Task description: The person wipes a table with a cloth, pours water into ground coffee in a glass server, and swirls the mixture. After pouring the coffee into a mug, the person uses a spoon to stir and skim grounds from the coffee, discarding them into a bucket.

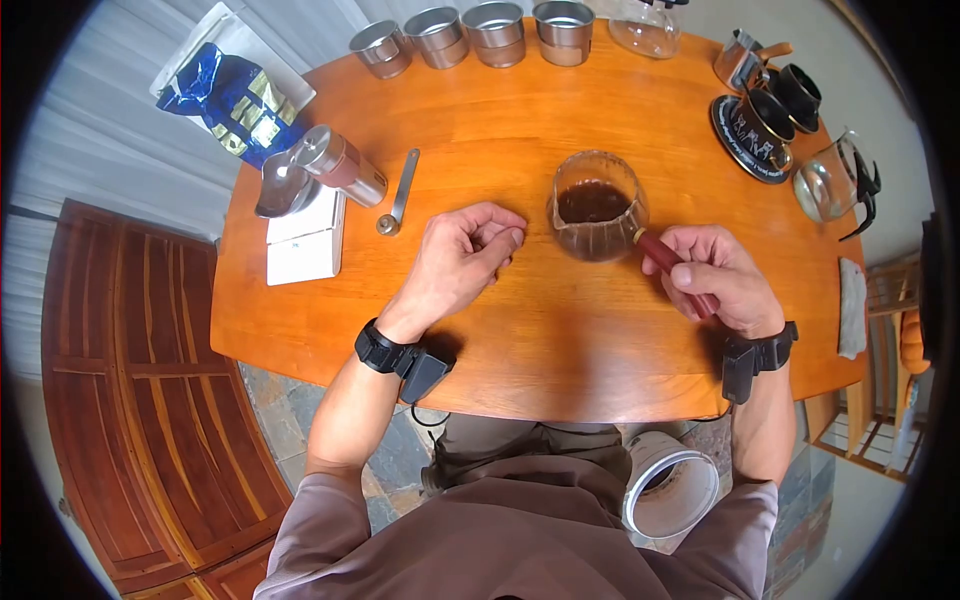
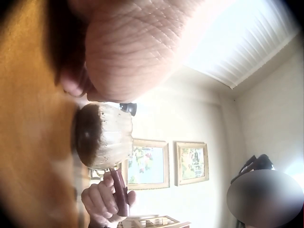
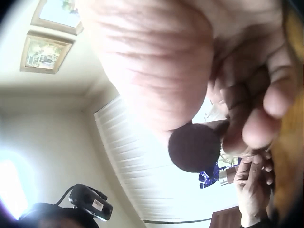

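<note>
A ribbed glass coffee pot (image 1: 592, 238) with dark brown coffee inside stands on the wooden table, and its reddish-brown handle (image 1: 660, 252) points toward the right. My right hand (image 1: 722, 280) grips that handle between thumb and fingers; the round handle end (image 3: 194, 148) shows below the palm in the right wrist view. To the left of the pot, my left hand (image 1: 463, 255) is over the table with its fingers loosely curled and nothing visible in them. From the left wrist view, the pot (image 2: 107, 135) appears just past the left fingertips, its inner wall coated with brown residue.
Left of the hands lie a measuring spoon (image 1: 402, 190), a hand grinder (image 1: 342, 166), a white scale (image 1: 305, 245) and a coffee bag (image 1: 235, 100). Several metal cups (image 1: 494, 35) line the back edge. A black cup (image 1: 762, 122) and a glass carafe (image 1: 828, 185) stand at right.
</note>
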A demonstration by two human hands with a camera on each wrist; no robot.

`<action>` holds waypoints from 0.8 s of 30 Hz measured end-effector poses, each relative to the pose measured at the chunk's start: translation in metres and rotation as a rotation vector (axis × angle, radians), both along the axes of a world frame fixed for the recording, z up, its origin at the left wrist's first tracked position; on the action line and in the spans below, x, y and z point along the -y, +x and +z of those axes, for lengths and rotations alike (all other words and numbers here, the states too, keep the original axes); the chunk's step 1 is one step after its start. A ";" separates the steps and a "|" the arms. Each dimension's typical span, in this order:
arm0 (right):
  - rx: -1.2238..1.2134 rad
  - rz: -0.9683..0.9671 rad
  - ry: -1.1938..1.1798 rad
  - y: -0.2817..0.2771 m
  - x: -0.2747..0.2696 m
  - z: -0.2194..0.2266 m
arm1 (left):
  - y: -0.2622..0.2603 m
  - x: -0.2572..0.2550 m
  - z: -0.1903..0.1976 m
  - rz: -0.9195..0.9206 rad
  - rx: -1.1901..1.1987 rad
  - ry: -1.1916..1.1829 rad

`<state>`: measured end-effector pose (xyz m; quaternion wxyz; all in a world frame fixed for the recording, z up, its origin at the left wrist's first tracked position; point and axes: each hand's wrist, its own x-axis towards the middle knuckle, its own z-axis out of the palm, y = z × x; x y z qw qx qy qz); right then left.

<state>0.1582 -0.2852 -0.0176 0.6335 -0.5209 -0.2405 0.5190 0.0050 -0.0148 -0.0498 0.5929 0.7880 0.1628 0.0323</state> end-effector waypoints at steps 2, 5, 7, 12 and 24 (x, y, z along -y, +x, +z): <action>0.010 -0.005 -0.036 0.004 0.004 0.001 | 0.000 0.000 -0.001 0.000 0.015 0.008; 0.024 0.056 -0.011 0.004 0.009 -0.001 | 0.000 -0.001 0.001 -0.001 0.004 0.014; 0.020 0.062 -0.013 0.002 0.008 0.000 | 0.000 0.000 0.004 -0.009 -0.020 0.026; 0.038 0.014 -0.049 0.001 0.003 0.000 | 0.000 0.001 0.002 -0.004 -0.001 0.022; 0.058 -0.014 -0.065 0.001 0.002 0.000 | 0.001 0.000 -0.001 -0.009 0.021 0.036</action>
